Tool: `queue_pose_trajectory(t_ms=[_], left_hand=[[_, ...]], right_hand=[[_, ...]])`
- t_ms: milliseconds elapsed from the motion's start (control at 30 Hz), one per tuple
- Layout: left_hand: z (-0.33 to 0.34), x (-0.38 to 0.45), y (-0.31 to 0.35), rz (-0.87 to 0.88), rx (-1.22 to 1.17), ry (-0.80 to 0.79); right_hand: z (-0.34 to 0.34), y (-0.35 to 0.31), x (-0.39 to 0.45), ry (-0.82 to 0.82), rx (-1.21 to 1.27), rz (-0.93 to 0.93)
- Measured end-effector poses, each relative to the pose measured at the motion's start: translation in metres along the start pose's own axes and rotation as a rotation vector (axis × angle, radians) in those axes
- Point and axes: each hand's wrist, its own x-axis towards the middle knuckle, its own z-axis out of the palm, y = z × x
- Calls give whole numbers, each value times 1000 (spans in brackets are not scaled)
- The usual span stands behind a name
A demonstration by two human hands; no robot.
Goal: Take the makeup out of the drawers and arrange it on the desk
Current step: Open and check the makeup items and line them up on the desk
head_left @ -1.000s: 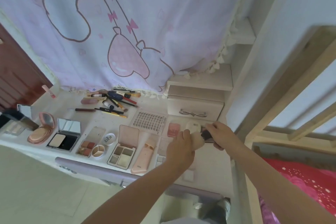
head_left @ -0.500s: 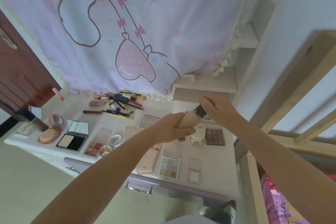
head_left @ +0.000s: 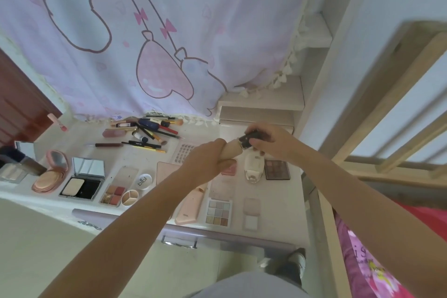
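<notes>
Along the front edge of the worktop, from left: round compact, open mirror case, small palette, little round pot, long flat case, square palette. Near the back edge, in the middle: a heap of brushes and pencils. By the right edge: dark palette, just right of a white bottle lying down.

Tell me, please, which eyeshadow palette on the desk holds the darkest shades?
The brown-toned palette at the far right, beside the white bottle; the others hold pale or pink shades.
</notes>
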Motion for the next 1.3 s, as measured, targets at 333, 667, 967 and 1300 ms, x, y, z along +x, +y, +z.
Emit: queue_pose_trajectory(t_ms=[333,667,967,1300], left_hand=[[32,0,-6,24,64,-92],[67,-10,0,40,36,-223],[106,-16,13,-26,-276,-421],[146,-10,45,-400,-792,-587]], right_hand=[[8,31,-9,-40,-79,234],[18,67,-24,-136,-1,418],[17,103,-51,-118,208,481],[-6,154,-60,-244,205,376]])
